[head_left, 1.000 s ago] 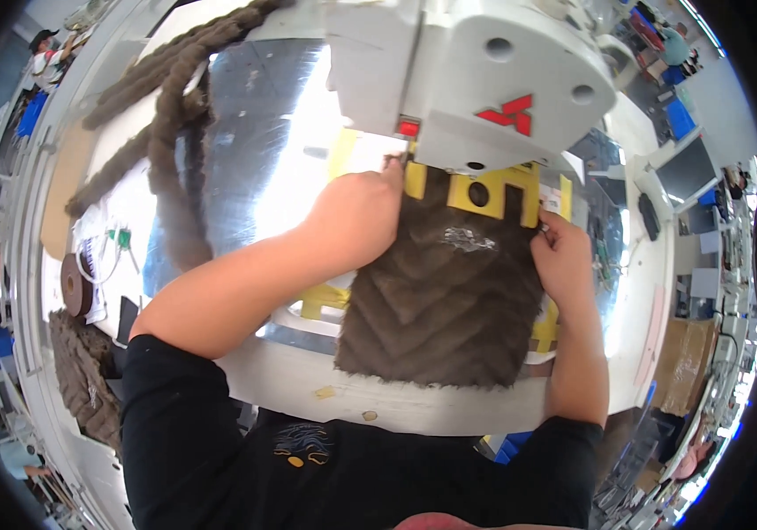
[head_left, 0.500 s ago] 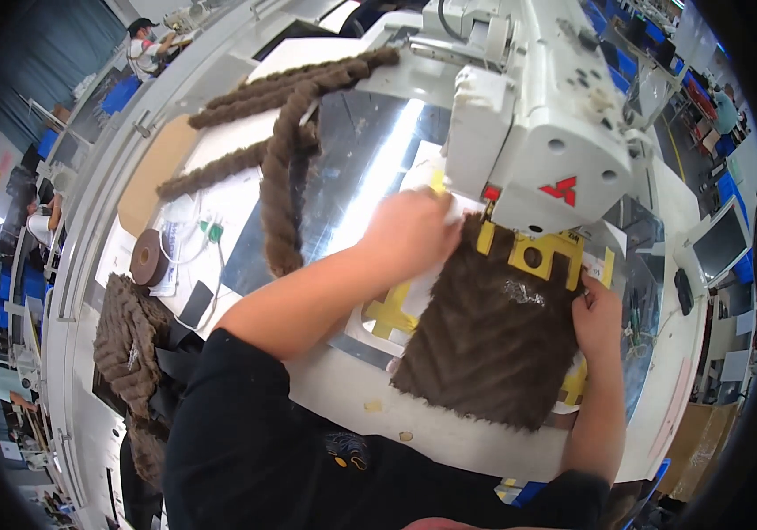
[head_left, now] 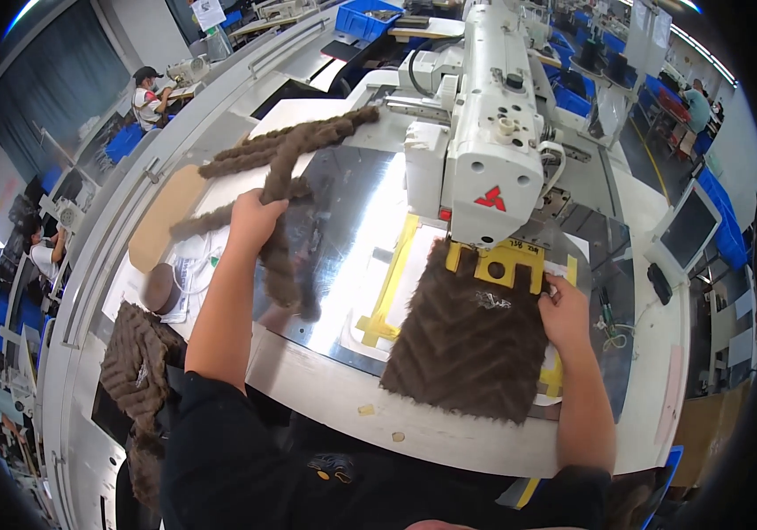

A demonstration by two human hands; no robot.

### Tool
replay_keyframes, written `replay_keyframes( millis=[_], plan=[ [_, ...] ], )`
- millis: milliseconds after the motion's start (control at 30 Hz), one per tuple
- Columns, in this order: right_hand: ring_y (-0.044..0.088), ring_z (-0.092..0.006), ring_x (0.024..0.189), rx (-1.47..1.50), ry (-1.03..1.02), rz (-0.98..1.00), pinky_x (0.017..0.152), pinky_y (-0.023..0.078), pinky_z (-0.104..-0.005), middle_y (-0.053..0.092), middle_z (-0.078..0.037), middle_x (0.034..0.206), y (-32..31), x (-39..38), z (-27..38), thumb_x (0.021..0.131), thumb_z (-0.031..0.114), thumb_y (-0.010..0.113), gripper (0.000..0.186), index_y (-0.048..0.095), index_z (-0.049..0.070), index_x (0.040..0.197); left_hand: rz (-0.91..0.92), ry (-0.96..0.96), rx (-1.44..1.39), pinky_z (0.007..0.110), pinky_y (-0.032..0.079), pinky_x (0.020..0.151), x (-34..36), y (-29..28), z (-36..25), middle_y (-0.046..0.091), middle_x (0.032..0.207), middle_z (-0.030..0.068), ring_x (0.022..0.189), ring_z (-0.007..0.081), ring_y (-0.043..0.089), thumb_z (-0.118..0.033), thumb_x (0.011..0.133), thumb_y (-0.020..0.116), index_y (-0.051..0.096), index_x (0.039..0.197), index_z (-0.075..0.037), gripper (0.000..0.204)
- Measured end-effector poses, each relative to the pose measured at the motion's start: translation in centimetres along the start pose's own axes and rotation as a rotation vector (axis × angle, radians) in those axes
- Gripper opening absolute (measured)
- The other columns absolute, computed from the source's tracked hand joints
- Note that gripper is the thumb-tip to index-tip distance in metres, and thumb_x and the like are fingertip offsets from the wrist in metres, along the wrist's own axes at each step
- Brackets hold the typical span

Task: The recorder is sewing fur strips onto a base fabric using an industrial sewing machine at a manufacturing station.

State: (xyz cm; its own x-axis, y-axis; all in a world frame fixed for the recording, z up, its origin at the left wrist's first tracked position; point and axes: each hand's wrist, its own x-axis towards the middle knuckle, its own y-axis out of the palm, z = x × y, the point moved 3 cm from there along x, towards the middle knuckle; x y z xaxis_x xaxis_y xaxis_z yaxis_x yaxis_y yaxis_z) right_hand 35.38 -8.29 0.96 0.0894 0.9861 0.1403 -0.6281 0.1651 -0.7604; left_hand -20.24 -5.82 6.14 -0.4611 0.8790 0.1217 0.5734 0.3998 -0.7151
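A brown plush fur panel (head_left: 462, 344) with chevron ridges lies under the head of a white industrial sewing machine (head_left: 493, 168). A yellow cut-out template (head_left: 513, 266) sits across the panel's upper edge. My right hand (head_left: 566, 311) is closed at the panel's upper right corner, fingertips beside the template; the fingers are partly hidden. Over on the left, my left hand (head_left: 257, 219) grips a long brown fur strip (head_left: 287, 162) that hangs toward me across the shiny metal plate (head_left: 343, 199). More fur strips (head_left: 242, 157) lie beyond that hand.
Left of the plate are a brown tape roll (head_left: 162, 289) and a tan board (head_left: 159, 225). Another fur piece (head_left: 136, 353) rests at the table's left side. Small green-handled snips (head_left: 606, 307) and a screen (head_left: 688, 212) are on the right. Other people work at the far left.
My left hand has moved left from beside the machine head to the fur strip and taken hold of it. My right hand stays at the panel's corner. The view has shifted slightly.
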Motion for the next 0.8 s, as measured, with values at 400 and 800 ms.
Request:
replay_keyframes(
  millis=[400,800],
  plan=[
    [0.066,-0.0333,0.103,0.197,-0.653,0.080,0.095,0.050,-0.0408,0.066,-0.019,0.121,-6.2,-6.3,17.2,0.085,0.026,0.082,0.059,0.063,0.002,0.136,0.751,0.323,-1.110,0.031,0.052,0.087,-15.5,6.3,-18.9,0.071,0.114,0.0120,0.104,0.0165,0.066,-0.021,0.097,0.065,0.065,0.112,-0.001,0.025],
    [0.063,-0.0341,0.099,-0.421,-0.587,-0.391,0.090,0.049,-0.0447,0.066,-0.010,0.102,-9.6,-4.6,12.4,0.062,-0.001,0.074,0.036,0.064,0.006,0.096,0.719,0.453,-1.368,0.032,0.055,0.085,-12.4,6.4,-18.2,0.072,0.116,0.0161,0.101,0.0199,0.069,-0.019,0.091,0.080,0.064,0.120,0.006,0.041]
  ],
)
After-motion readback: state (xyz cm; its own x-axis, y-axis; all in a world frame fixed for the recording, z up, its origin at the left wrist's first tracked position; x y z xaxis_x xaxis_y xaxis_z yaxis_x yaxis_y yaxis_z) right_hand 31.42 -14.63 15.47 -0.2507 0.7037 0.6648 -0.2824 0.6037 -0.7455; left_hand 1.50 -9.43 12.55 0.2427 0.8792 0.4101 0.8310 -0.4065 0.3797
